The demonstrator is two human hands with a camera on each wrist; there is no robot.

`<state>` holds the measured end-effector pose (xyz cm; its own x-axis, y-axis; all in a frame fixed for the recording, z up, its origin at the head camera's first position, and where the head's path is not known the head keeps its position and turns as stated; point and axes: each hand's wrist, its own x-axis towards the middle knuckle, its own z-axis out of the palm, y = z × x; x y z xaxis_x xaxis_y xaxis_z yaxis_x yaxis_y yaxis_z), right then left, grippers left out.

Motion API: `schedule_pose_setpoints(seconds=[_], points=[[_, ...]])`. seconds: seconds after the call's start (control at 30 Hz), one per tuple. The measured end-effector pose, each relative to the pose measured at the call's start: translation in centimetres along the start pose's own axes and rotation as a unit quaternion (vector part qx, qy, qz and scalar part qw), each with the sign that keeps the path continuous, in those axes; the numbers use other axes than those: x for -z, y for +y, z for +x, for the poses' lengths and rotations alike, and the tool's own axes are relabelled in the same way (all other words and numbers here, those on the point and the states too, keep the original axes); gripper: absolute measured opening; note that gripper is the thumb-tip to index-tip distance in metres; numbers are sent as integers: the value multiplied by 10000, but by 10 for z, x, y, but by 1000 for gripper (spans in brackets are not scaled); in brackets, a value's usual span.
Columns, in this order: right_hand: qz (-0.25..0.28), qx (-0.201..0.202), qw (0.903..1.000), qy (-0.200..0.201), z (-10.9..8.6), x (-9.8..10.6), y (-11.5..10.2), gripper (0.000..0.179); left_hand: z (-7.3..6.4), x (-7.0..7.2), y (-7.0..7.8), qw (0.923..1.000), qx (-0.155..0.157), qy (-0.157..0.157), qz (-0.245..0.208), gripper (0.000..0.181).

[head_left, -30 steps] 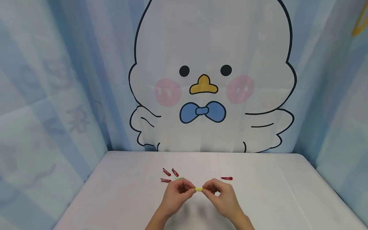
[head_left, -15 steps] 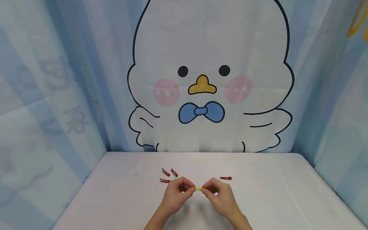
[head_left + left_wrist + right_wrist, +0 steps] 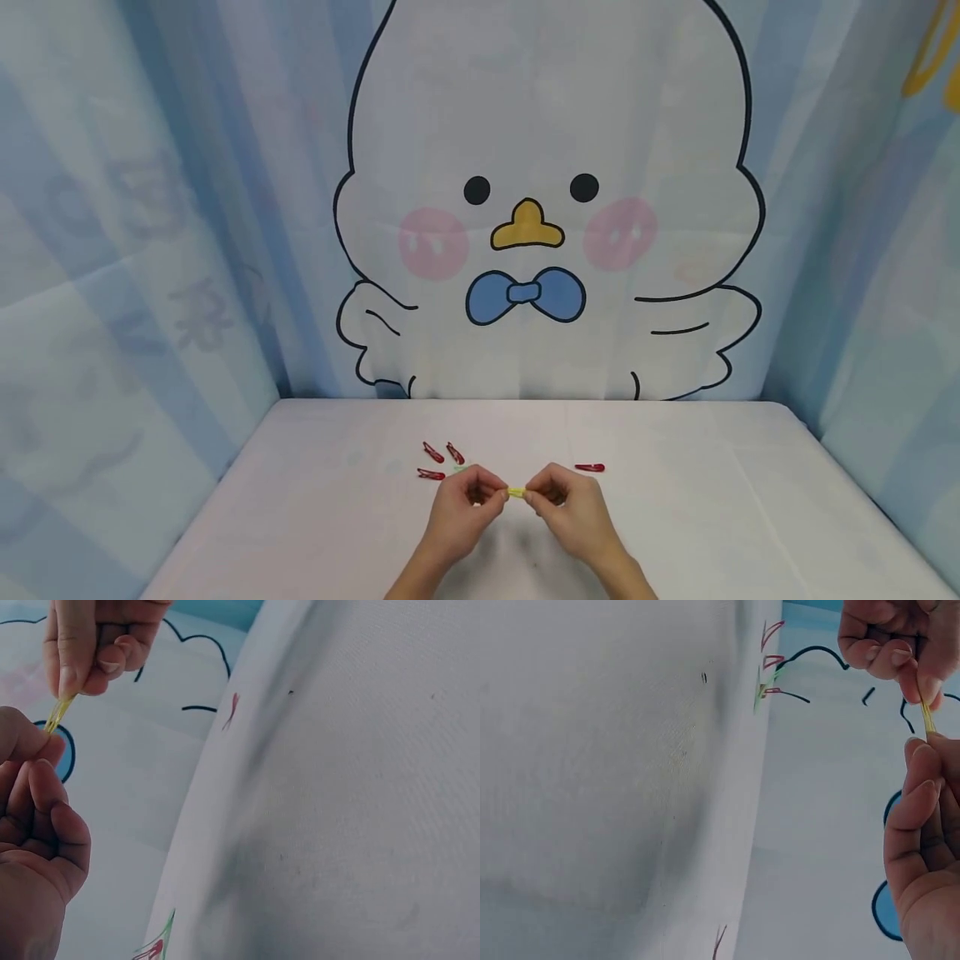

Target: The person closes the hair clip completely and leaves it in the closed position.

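A small yellow hair clip (image 3: 516, 492) is held in the air above the table between both hands. My left hand (image 3: 459, 512) pinches one end of it between thumb and index finger. At the other end, my right hand (image 3: 576, 512) has the same thumb-and-finger pinch. In the left wrist view, the slim two-pronged body of the yellow clip (image 3: 57, 716) shows between the fingertips; both ends are hidden by the fingers. The remaining fingers of each hand are loosely curled.
Beyond the left hand lie red snap hair clips (image 3: 432, 452) in a small group, with a green clip (image 3: 460, 468) partly hidden behind that hand. One more red clip (image 3: 590, 467) lies alone beyond the right hand. A printed curtain (image 3: 690, 350) hangs behind the white table (image 3: 322, 517).
Both hands stay in nearly the same place with the yellow clip pinched between them. The head view has shifted slightly. The clips on the table lie as before.
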<state>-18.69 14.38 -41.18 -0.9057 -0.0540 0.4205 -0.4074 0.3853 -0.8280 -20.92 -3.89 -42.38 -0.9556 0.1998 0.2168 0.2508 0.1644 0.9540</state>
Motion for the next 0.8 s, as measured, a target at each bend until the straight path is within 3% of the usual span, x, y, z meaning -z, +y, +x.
schedule_pose_setpoints(seconds=[0.27,0.4,0.63,0.8], points=[[-157,226,9995,-147,2,-3,-2,19,-3,1,-1,9997,30,220,-115,8],[-491,705,9959,-267,1,-1,0,20,-2,3,-2,9990,185,178,-378,8],[-913,1751,9801,-198,0,5,5,27,0,3,-3,9978,215,-92,-622,10],[-999,2110,9724,-68,2,11,12,30,1,5,-7,9988,205,-117,-433,15]])
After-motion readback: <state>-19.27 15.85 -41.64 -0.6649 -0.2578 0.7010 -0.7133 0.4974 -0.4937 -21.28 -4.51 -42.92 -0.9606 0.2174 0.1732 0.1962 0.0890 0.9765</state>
